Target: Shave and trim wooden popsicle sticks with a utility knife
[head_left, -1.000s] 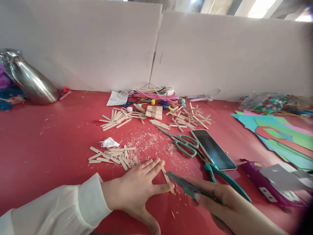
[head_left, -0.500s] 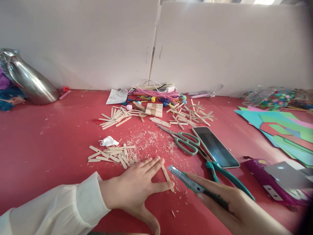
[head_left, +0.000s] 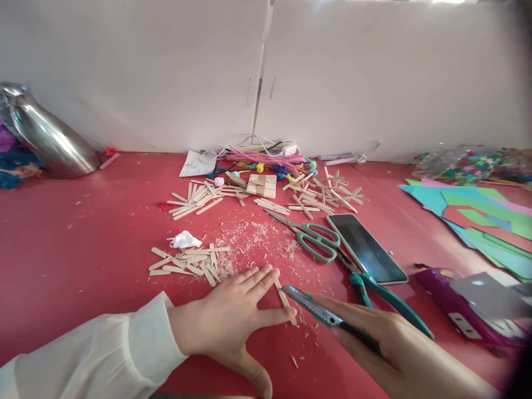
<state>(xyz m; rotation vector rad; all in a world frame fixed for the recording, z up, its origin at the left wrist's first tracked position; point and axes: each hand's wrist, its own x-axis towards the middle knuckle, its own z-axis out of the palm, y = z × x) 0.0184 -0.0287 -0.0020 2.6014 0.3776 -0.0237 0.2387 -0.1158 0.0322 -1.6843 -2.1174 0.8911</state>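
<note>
Two pale, plain panels (head_left: 128, 72) stand upright side by side behind a red tabletop (head_left: 100, 233), a narrow dark gap running between them near the middle, while bright light (head_left: 449, 1) shows over the right panel's top edge.

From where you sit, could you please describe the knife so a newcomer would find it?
Over the near side of the red table, find the right hand. It grips the knife, whose single straight blade sets it apart from the scissors and pliers.
</note>
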